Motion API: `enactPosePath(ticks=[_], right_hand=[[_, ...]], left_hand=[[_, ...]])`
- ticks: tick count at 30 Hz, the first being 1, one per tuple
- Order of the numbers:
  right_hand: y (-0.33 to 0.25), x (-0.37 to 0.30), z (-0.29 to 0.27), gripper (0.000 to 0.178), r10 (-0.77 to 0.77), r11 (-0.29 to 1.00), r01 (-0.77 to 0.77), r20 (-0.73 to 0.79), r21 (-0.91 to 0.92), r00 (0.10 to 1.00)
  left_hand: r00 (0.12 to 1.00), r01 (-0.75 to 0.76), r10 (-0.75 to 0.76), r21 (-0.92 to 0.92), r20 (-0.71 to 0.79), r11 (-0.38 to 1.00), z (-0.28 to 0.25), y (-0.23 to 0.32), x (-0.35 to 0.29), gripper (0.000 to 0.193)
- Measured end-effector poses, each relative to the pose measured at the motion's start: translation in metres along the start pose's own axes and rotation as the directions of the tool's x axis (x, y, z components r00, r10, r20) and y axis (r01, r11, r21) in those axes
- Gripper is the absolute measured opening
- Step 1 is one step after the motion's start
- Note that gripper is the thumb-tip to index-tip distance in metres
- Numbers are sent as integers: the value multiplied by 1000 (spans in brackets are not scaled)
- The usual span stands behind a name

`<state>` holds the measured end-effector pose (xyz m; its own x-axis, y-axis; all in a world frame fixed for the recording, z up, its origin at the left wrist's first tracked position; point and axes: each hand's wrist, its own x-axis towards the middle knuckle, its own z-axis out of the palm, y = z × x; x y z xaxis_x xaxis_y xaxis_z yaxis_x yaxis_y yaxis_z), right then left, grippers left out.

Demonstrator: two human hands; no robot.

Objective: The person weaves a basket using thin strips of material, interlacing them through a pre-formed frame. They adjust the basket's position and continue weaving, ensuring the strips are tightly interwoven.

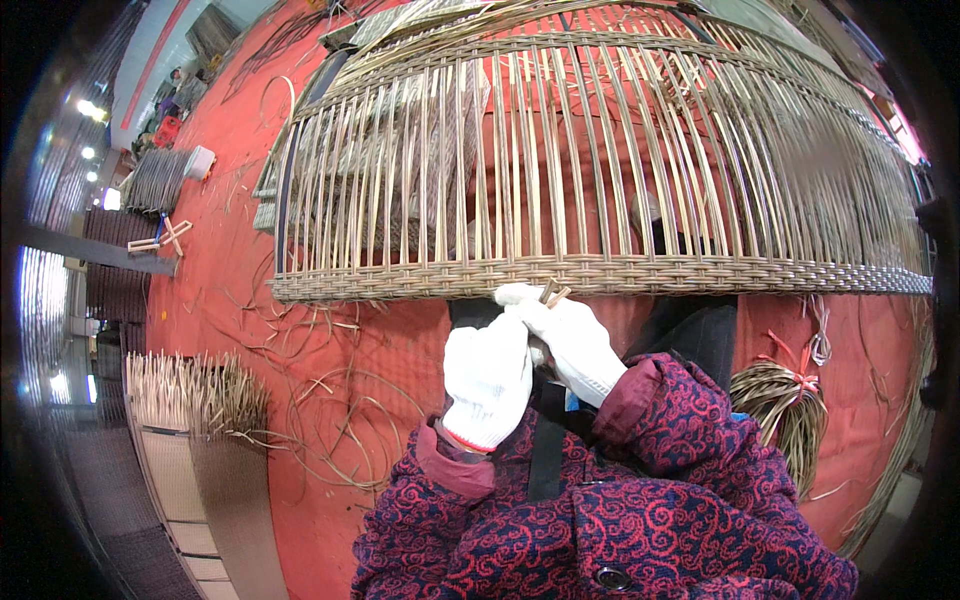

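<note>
Right at the panel's edge (600,273), the right hand (575,340) grips strip ends (555,294). Beside it, the left hand (487,380) curls inward, its hold hidden.

From my remote station, I inspect the head view and find no readable text, label, number or sign.
</note>
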<state>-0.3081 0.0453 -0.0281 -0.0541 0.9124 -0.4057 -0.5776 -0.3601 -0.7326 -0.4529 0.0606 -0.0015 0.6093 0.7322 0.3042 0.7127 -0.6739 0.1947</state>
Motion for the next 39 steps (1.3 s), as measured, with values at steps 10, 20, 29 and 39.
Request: enactPosePath(ticks=[10,20,29,39], right_hand=[[-12,-2,-14,30,-37,997,22,213,76,976],[3,5,-12,26,-49,939,32,42,343,998],[16,12,-18,29,-119,826,90,15,557,993],[-27,-14,-11,33,45,991,-82,313,103,949]], left_hand=[[813,563,-236,-617,532,549,-29,-23,-10,26],[974,202,-215,154,71,967,0,-4,2,30],[997,-34,25,-124,-73,992,13,7,-6,50],[816,571,-216,-804,536,167,-27,-6,-12,31]])
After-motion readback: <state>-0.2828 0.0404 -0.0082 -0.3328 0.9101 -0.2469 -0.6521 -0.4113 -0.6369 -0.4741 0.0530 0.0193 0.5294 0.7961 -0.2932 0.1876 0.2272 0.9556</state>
